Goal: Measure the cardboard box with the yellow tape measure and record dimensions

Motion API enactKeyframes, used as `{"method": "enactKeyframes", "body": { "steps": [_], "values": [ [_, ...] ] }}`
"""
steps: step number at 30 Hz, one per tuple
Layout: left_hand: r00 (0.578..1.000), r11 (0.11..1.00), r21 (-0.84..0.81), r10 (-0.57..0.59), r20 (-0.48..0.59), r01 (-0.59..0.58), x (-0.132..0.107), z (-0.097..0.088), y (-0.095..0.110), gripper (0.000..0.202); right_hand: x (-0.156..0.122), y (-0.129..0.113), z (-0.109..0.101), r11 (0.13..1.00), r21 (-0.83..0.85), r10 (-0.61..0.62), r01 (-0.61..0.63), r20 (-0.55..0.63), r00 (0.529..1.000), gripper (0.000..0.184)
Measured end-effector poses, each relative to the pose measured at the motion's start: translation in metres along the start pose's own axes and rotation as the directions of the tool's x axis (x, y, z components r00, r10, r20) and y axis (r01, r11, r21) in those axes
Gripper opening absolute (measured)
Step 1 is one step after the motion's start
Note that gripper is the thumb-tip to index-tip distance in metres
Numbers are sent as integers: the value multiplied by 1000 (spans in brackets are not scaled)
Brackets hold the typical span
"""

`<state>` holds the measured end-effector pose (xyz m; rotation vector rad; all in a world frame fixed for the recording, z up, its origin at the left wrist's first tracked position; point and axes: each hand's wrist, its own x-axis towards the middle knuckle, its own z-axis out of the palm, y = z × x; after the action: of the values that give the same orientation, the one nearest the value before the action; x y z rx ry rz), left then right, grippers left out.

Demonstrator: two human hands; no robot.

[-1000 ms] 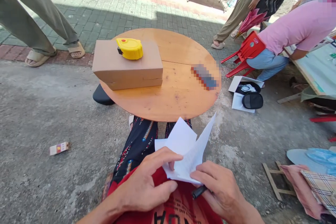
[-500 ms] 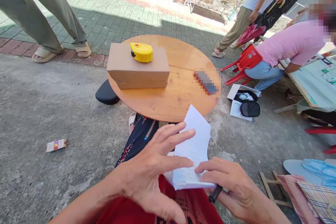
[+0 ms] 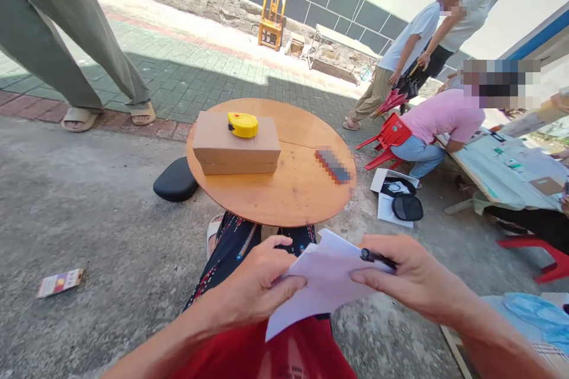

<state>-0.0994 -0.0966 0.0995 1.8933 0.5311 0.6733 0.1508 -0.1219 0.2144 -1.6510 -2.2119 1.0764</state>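
Note:
A white paper notepad (image 3: 326, 275) is held tilted above my lap, its visible face showing no writing that I can make out. My left hand (image 3: 273, 278) grips its left side, thumb on the near face and fingers behind. At the right side, my right hand (image 3: 406, 266) pinches the pad with the thumb in front. A black pen (image 3: 377, 258) lies across that same hand, tucked between thumb and fingers. Beyond the hands, a round wooden table (image 3: 284, 204) bears a cardboard box (image 3: 237, 157) with a yellow tape measure (image 3: 243, 125) on top.
A pixelated flat object (image 3: 333, 166) lies on the table's right. Beside the table are a black seat (image 3: 175, 179) and an opened white box (image 3: 395, 210). A person in pink sits on a red chair (image 3: 393, 133); others stand nearby. A small carton (image 3: 60, 282) lies on the ground.
My left hand, spread above the pad before, has closed on its left side. The pad has turned from its written pages to a plain face. The view has tipped upward.

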Motion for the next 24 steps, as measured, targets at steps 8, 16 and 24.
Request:
{"method": "enactKeyframes", "body": {
  "steps": [8, 16, 24],
  "values": [
    [954, 735, -618, -285, 93, 280, 3, -1, -11, 46, 36, 19, -22, 914, 382, 75, -133, 163, 984, 42],
    [930, 571, -752, -334, 152, 328, 13, 7, -21, 54, 55, 39, -3, 848, 492, 123, -200, 184, 975, 42],
    [924, 523, -794, -361, 123, 310, 25, 15, -29, 53, 64, 66, 3, 859, 484, 175, -169, 32, 984, 37]
  ]
}}
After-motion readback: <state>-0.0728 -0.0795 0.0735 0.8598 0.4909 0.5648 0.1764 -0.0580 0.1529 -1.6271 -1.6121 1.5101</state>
